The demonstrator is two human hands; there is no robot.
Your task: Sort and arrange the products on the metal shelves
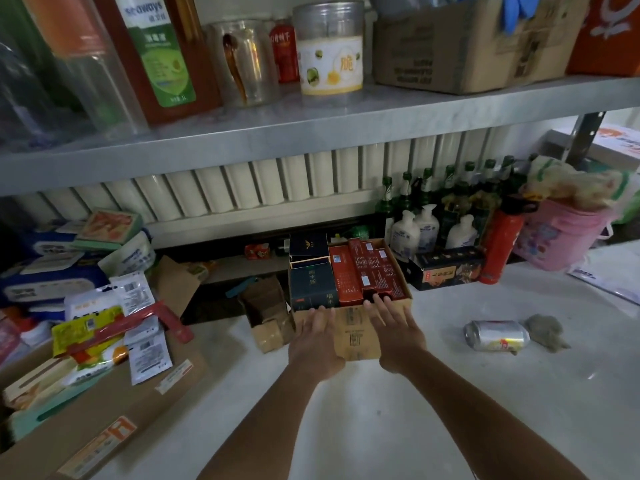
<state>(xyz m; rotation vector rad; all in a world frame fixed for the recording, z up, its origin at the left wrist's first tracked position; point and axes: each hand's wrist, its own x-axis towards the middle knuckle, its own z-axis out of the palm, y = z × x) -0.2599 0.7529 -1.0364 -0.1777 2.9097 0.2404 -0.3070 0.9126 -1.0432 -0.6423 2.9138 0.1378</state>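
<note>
An open cardboard box (pixel 356 332) sits on the pale floor under the metal shelf (pixel 311 129). It is packed with dark blue cartons (pixel 313 289) on its left and red cartons (pixel 370 271) on its right. My left hand (pixel 317 341) lies flat against the box's front wall, fingertips at the rim. My right hand (pixel 394 330) rests on the same wall further right, its fingertips touching the front red carton. Both hands have straight, spread fingers and grip nothing.
A large cardboard carton (pixel 104 403) with snack packets stands at left, a small brown box (pixel 268 317) beside the open one. A crushed can (pixel 497 336) and grey rag lie at right. Bottles (pixel 429 230), a red flask (pixel 502 247) and a pink bucket (pixel 561 233) line the back.
</note>
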